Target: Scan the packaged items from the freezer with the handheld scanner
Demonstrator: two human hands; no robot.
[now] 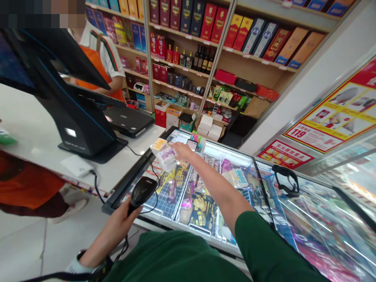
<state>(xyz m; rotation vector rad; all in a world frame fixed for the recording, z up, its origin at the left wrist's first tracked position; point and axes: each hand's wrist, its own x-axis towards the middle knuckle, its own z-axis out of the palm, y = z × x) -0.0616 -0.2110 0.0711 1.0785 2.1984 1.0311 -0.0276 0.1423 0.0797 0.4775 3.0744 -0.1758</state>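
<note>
My left hand (119, 225) grips a black barcode scanner (141, 192) by its handle, low over the near edge of the chest freezer (264, 188). Its cable runs back toward the white counter. My right hand (182, 149) reaches forward over the freezer's glass lid and rests on several small packaged goods (167, 155), one with an orange label (158, 144), another with a purple label. A phone and small colourful items (196, 144) lie just beyond the fingers.
A black checkout terminal (76, 117) stands on the white counter (32, 133) at left. A person in an orange apron (100, 62) stands behind it. Shelves of boxed bottles (211, 27) fill the back wall. A black strap (286, 180) lies on the freezer lid.
</note>
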